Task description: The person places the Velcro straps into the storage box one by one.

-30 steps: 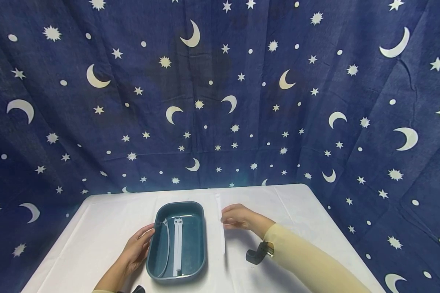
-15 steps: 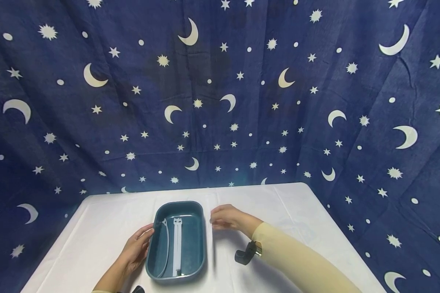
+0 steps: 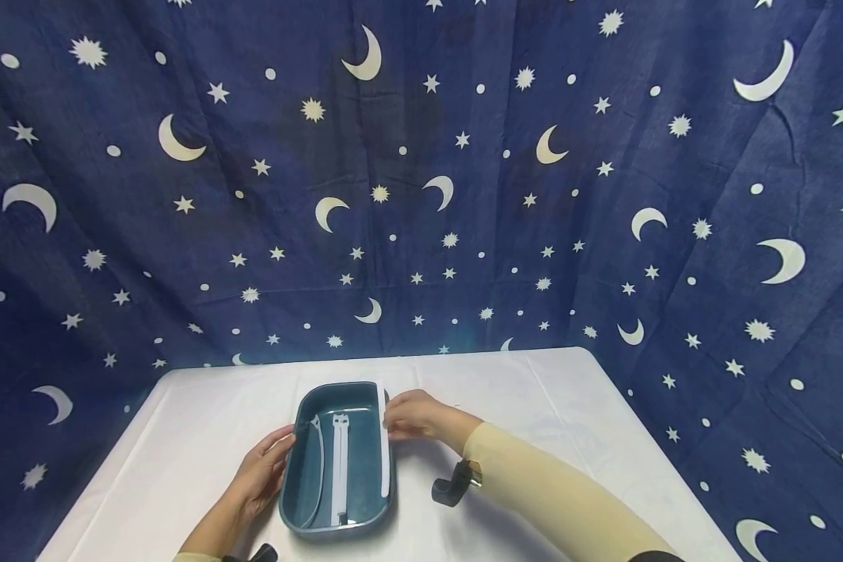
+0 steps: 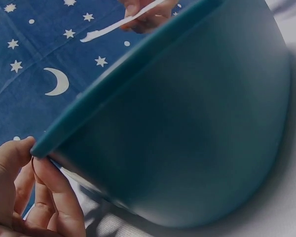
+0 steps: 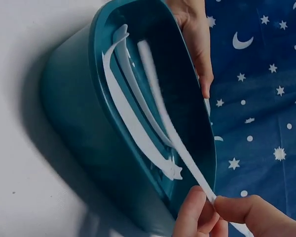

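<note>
A dark teal plastic tub (image 3: 365,506) with rounded corners stands on the white table. My left hand (image 3: 256,478) pinches its left rim between thumb and fingers, clearest in the left wrist view. Inside the tub lie two white strips: a curved one (image 3: 321,472) by the left wall and a straighter one (image 3: 340,468) with a cat-head-shaped end. My right hand (image 3: 414,415) pinches another long, thin white strip (image 5: 168,123) between thumb and fingers. From the head view, this strip runs along the tub's right rim; the right wrist view shows it slanting across the opening.
White cloth covers the table (image 3: 506,390), which has rounded back corners. A dark blue curtain (image 3: 421,234) with moons and stars hangs behind and to the right. Each wrist carries a black camera mount, such as the right one (image 3: 453,485).
My right hand has moved left, carrying the white strip from beside the tub to over its right rim. My left hand and the tub have stayed put.
</note>
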A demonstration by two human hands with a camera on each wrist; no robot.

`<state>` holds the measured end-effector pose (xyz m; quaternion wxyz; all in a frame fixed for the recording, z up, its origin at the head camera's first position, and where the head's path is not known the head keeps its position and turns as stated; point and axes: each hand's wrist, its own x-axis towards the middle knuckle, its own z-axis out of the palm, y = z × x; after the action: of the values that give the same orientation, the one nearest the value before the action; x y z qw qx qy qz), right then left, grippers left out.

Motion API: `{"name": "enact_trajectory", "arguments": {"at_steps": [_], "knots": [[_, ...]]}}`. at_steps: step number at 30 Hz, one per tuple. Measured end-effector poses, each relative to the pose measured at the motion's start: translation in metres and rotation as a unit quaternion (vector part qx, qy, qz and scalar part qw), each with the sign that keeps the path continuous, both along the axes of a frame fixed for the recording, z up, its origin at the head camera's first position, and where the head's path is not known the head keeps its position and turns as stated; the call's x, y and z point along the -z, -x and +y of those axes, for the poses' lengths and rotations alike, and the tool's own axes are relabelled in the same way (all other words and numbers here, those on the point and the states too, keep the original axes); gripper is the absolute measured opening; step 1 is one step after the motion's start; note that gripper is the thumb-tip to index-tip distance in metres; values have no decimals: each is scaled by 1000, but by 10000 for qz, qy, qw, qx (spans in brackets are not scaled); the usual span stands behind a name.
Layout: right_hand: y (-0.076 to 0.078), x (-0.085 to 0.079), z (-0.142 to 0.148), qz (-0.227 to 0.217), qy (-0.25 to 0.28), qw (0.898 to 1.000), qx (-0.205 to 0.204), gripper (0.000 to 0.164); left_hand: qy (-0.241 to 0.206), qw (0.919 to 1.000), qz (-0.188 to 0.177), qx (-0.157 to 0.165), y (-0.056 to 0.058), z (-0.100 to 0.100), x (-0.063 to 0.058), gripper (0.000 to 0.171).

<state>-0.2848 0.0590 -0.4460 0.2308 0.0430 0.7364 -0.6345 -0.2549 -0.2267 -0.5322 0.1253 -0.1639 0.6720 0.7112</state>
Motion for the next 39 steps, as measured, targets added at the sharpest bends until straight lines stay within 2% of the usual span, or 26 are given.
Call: {"name": "enact_trajectory", "arguments": {"at_steps": [7, 15, 26, 33, 39], "knots": [[-3, -2, -13, 42, -10, 10000, -29, 21, -30, 9999, 118, 16, -1, 1, -1, 66], [-7, -1, -23, 239, -156, 9995, -155, 21, 10, 10000, -79, 14, 1, 1, 0, 70], [-8, -2, -40, 469, -211, 9985, -191, 22, -72, 10000, 33, -6, 0, 1, 0, 67], [-14, 4, -53, 603, -684, 9958, -76, 15, -140, 9999, 41, -2, 1, 1, 0, 67], [-23, 7, -63, 966, -1315, 9863, -231, 11, -160, 9999, 18, -20, 0, 1, 0, 74]]}}
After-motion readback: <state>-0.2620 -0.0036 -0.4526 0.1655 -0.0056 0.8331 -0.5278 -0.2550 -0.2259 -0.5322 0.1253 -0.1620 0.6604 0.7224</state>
